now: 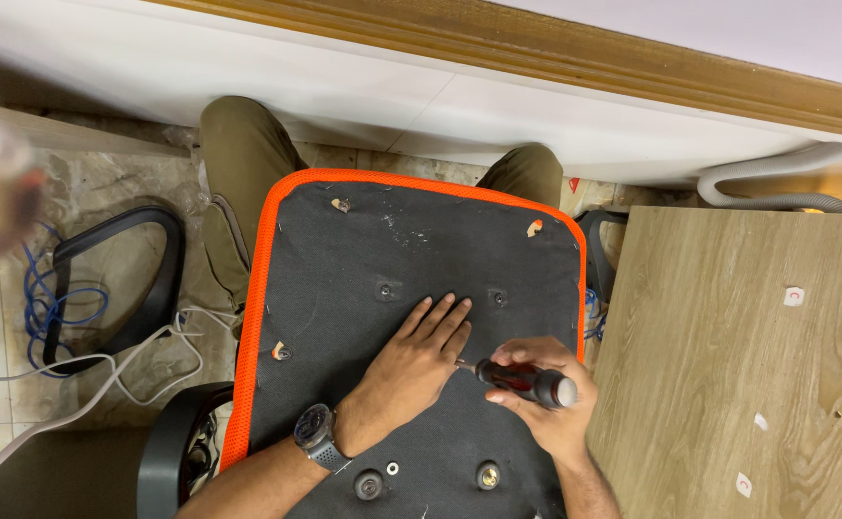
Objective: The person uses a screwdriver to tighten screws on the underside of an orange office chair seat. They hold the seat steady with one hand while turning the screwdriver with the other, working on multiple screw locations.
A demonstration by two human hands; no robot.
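Our right hand (546, 408) grips a black-handled screwdriver (522, 380), its tip pointing toward our left hand (411, 370), which lies flat with fingers spread on the black seat underside (344, 288). Beyond the fingertips sit two screw holes (383, 288); an orange rim (258, 298) borders the seat.

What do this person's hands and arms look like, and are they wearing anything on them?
Both hands are bare, with no gloves or rings that I can see. The left hand has a dark wristwatch with a round face and a dark strap on its wrist. The right hand wears nothing visible. Both forearms are uncovered; no sleeves show.
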